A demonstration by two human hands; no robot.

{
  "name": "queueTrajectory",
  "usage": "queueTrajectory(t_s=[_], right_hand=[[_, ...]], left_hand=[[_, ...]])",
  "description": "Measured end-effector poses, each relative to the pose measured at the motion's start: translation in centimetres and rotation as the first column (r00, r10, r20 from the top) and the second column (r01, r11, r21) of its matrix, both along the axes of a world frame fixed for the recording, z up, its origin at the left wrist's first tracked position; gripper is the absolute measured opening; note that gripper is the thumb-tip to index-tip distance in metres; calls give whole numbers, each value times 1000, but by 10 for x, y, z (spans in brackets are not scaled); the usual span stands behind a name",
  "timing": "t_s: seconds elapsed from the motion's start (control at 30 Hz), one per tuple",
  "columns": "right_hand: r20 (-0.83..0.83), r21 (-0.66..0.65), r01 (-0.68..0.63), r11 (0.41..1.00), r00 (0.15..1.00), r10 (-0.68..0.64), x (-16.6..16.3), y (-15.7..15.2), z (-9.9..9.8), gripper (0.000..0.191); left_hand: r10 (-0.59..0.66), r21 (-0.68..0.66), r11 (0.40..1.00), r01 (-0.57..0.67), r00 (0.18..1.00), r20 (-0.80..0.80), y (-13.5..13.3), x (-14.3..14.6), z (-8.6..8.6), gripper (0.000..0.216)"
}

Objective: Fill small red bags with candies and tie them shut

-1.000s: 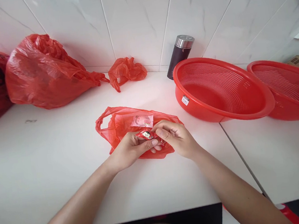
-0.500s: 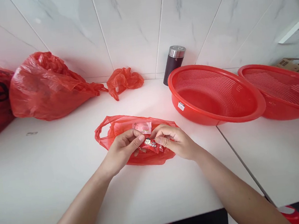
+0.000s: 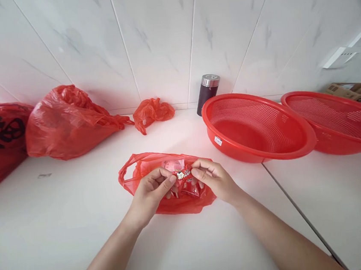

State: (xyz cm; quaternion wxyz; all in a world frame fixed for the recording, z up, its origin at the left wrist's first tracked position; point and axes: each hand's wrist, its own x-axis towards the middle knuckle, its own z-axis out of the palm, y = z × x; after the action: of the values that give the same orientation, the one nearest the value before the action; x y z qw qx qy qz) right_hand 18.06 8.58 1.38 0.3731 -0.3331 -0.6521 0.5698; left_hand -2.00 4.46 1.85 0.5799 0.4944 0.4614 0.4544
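Observation:
A small red wrapped candy [image 3: 182, 175] with a cartoon face on its wrapper is stretched between my two hands. My left hand [image 3: 154, 190] pinches its left end between thumb and fingers. At the right end, my right hand [image 3: 213, 178] grips it the same way. Both hands are over an open red plastic bag [image 3: 175, 205] lying on the white counter. Inside the bag, a pink packet [image 3: 173, 165] shows behind the candy, and more red wrapped pieces [image 3: 191, 189] lie below it, partly hidden by my fingers.
Two red perforated basins [image 3: 263, 156] [image 3: 346, 145] stand at the right. Behind the nearer one is a dark flask [image 3: 206, 93]. A crumpled red bag [image 3: 154, 112] lies by the wall; fuller red bags [image 3: 70, 125] sit at the left. A cardboard box [image 3: 356, 90] is at far right.
The candy has been lifted slightly and is now held out between both hands, its right end gripped more plainly. The camera view has tilted up, shifting everything lower in the picture.

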Motion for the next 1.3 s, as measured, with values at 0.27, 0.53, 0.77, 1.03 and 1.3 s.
queueTrajectory(t_s=[0.27, 0.53, 0.77, 1.03, 1.3], right_hand=[[-184, -126, 6, 992, 983, -29, -5, -2, -5, 27], [-398, -433, -58, 900, 907, -133, -10, -3, -4, 28], [-507, -377, -55, 924, 848, -156, 3, 3, 9, 29], [-589, -334, -13, 942, 783, -198, 14, 10, 16, 25], [-719, -364, -81, 928, 658, -224, 18, 12, 17, 26]], left_hand=[[-62, 81, 995, 60, 998, 12, -3, 2, 0, 20], [-47, 114, 992, 55, 996, -71, -5, 3, 2, 21], [112, 259, 966, -1, 902, -416, -3, -4, 2, 25], [256, 355, 935, 19, 656, -710, 10, -23, -2, 20], [8, 120, 976, 180, 525, -851, 12, -31, -5, 29]])
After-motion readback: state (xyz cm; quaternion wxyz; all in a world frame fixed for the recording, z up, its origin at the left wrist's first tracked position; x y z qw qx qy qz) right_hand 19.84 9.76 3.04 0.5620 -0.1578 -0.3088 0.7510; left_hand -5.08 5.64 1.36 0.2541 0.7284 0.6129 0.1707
